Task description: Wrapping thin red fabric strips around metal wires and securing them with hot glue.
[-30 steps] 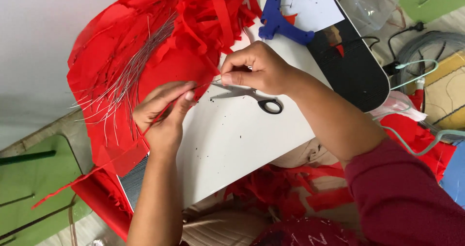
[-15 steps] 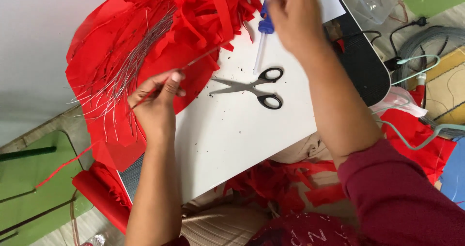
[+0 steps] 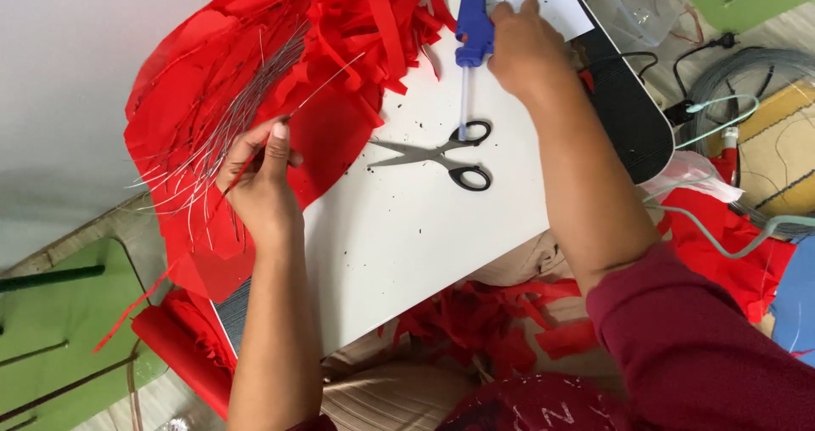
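My left hand (image 3: 265, 176) pinches a thin metal wire (image 3: 327, 81) that has a strip of red paper at its lower end, held over a red paper sheet (image 3: 204, 66). My right hand (image 3: 525, 47) grips a blue glue gun (image 3: 473, 25) at the far side of the white board (image 3: 407, 236), its clear glue stick pointing toward me. Black-handled scissors (image 3: 441, 155) lie shut on the board between my hands, untouched. A bundle of grey wires (image 3: 225, 121) lies on the red sheet beside my left hand.
Cut red paper strips (image 3: 373, 19) pile up at the board's far edge. A black device (image 3: 624, 108) and cables (image 3: 739, 74) sit to the right. Red scraps (image 3: 484, 321) lie on my lap. A green chair (image 3: 59, 312) stands at the left.
My right hand let go of the scissors, reached to the far edge and took hold of the blue glue gun. My left hand kept the wire and shifted slightly.
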